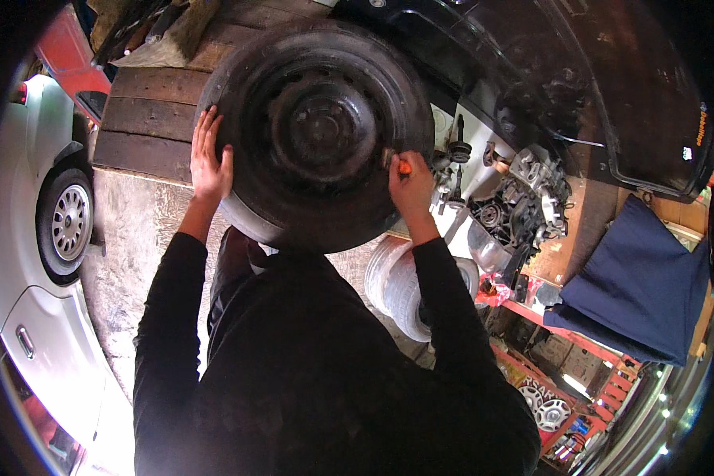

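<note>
A black wheel, a tyre [250, 178] on a dark steel rim [325, 131], lies in front of me on a wooden bench [147, 119]. Against the tyre's left side rests my left hand [209, 163], fingers stretched out and thumb apart. My right hand [412, 190] is closed around a small tool with an orange handle [404, 167], over the right part of the wheel. The tool's short tip points left, near the edge of the rim; its exact kind is too small to make out.
To the left stands a silver car [47, 317]. Used tyres [408, 293] are stacked below my right arm. An engine part [523, 198], a black car panel [547, 87] and a dark blue cloth [635, 278] lie to the right. Wheel covers [553, 414] sit at lower right.
</note>
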{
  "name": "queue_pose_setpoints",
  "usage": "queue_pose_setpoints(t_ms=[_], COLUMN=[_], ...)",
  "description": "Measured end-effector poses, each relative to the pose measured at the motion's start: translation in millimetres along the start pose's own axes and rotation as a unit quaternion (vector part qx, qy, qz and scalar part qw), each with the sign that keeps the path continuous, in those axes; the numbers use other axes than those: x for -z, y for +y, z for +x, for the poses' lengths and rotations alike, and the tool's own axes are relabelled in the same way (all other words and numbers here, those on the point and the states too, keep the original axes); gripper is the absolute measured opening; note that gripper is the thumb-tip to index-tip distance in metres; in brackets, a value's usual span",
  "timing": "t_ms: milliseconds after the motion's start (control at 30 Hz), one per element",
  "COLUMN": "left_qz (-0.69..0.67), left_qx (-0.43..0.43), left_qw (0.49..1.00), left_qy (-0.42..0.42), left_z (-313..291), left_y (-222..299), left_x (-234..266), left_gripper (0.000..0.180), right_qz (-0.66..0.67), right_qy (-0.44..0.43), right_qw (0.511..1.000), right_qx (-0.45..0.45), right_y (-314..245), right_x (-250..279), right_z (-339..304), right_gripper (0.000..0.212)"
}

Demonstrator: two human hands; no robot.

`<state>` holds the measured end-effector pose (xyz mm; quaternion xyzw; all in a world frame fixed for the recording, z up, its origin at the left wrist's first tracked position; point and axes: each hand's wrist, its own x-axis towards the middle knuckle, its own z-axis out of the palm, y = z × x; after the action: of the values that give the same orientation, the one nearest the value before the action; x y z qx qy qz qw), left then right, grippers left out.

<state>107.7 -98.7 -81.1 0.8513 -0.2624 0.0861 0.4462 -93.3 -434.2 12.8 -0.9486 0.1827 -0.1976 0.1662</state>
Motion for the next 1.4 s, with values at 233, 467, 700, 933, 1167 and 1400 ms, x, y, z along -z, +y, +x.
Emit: queue_pose_setpoints(t_ms=[233,467,700,933,1167,1400], left_qz=[0.005,-0.006,-0.006,-0.006,0.002,-0.004], left_qx=[-0.014,-0.011,0.003,-0.007,-0.018,-0.016], left_qw=[1.0,1.0,1.0,1.0,1.0,1.0], left_qy=[0.009,0.009,0.002,0.003,0.011,0.005], left_z=[1,0,2,4,1,3], left_y=[-5,-1,2,3,-2,0], left_x=[0,0,3,3,1,0], left_gripper=[0.059,0.058,0.058,0.058,0.056,0.056], right_qz=[0.029,0.054,0.244,0.12,0.119,0.038], right_qy=[0.042,0.022,-0.318,-0.468,-0.413,-0.036], right_qw=[0.999,0.998,0.915,0.876,0.903,0.998], right_qx=[0.01,-0.04,-0.057,0.012,0.001,0.027], right_y=[-4,-7,-13,17,6,21], right_x=[11,23,44,44,60,1], right_z=[5,-9,-6,63,106,39], right_gripper=[0.014,0.01,0.013,0.017,0.013,0.012])
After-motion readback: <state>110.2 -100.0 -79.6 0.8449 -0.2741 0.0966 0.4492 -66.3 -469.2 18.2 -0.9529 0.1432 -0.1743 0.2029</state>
